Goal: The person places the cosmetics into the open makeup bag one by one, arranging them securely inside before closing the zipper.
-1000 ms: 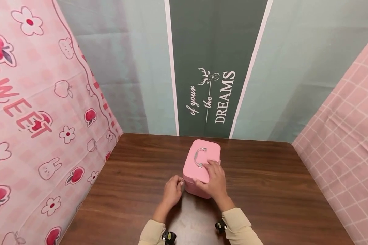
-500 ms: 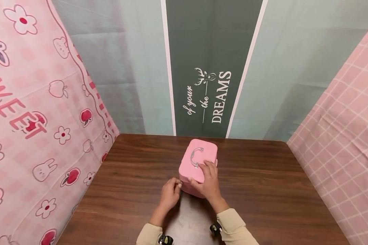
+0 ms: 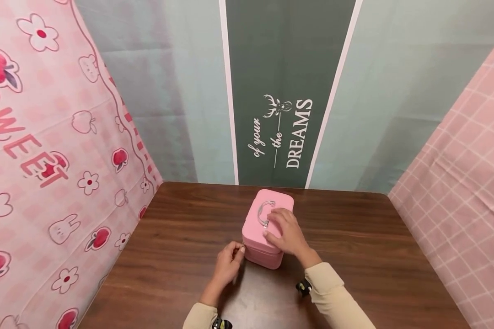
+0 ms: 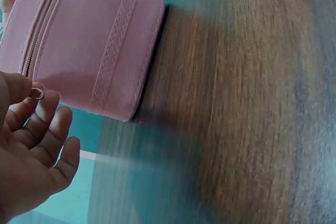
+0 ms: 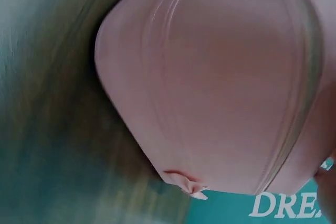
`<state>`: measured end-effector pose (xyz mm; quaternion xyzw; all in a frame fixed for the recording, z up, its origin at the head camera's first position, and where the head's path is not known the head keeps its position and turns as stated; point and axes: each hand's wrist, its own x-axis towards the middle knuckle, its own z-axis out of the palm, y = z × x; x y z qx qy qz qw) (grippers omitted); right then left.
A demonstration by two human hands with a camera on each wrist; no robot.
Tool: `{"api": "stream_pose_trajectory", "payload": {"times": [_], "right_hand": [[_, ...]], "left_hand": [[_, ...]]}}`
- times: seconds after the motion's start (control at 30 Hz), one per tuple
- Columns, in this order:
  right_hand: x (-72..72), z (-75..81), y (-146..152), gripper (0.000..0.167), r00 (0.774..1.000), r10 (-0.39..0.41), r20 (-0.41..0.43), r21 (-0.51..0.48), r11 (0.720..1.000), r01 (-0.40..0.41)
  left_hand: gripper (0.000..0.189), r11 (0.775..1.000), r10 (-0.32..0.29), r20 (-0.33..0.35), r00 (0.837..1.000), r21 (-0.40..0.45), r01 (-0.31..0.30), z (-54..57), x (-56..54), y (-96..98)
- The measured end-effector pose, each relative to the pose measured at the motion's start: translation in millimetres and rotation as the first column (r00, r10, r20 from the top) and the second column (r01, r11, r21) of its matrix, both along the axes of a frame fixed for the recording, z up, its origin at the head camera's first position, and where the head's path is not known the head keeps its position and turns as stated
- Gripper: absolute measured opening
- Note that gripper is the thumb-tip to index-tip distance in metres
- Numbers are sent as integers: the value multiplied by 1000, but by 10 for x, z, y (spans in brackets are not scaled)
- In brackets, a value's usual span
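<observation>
A pink zippered cosmetic case (image 3: 257, 235) stands upright on the table in the head view, a silver handle (image 3: 262, 214) on its lid. My left hand (image 3: 228, 264) is at the near left corner. In the left wrist view, its thumb and forefinger pinch the zipper pull (image 4: 36, 94), a small metal ring at the end of the visible zipper (image 4: 43, 24). My right hand (image 3: 289, 232) rests over the lid's right side, fingers spread beside the handle. The right wrist view shows the case's side blurred, with only a sliver of that hand.
The dark wood-grain table (image 3: 354, 256) extends around the case. Behind it hangs a green and teal curtain (image 3: 288, 68) with lettering. Pink printed cloth (image 3: 66, 183) borders the left side, and pink checked cloth (image 3: 469, 183) the right.
My right hand has shifted on the lid, its thumb moving from the near edge up onto the top. The left hand stays at the near left corner. The head view has shifted slightly.
</observation>
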<state>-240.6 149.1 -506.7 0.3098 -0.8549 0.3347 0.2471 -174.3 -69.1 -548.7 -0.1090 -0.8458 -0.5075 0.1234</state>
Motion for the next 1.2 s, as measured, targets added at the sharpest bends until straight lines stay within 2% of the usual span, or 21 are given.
{"api": "stream_pose_trajectory", "payload": {"times": [0.1,0.17,0.27,0.37,0.47,0.6,0.83,1.0,1.1,1.2], "right_hand": [[-100,14,9,46,994,108,-18,32,994,-108],[-134,28,3,47,990,137,3,57,989,-137],[-136,28,-18,44,994,100,38,81,991,-103],[-107,-7,-49,37,997,52,51,66,996,-55],[-85,-20,-87,33,998,29,48,26,999,-30],[-74,-37,-126,29,998,-5,55,-15,1000,6],[-34,-50,-174,18,989,-110,94,-107,987,120],[-11,-15,-367,16,974,-209,86,-139,966,219],[40,-9,-502,15,947,-316,54,-153,935,320],[99,-4,-592,14,903,-428,33,-177,887,426]], "left_hand": [[5,1000,-12,22,1000,12,11,-27,12,0],[5,1000,-17,37,999,14,17,-44,24,3],[6,999,-29,44,999,16,28,-63,44,9],[7,998,-58,45,997,24,57,-70,57,14],[9,996,-82,19,996,34,82,-81,50,5],[9,997,-71,-25,997,22,71,-77,38,11],[9,997,-70,-83,994,-32,67,-66,22,66],[10,1000,-21,-139,990,-22,18,-28,12,36],[10,998,-66,-130,989,-32,62,-25,30,42],[8,990,-140,-95,986,-27,138,-35,53,75]]}}
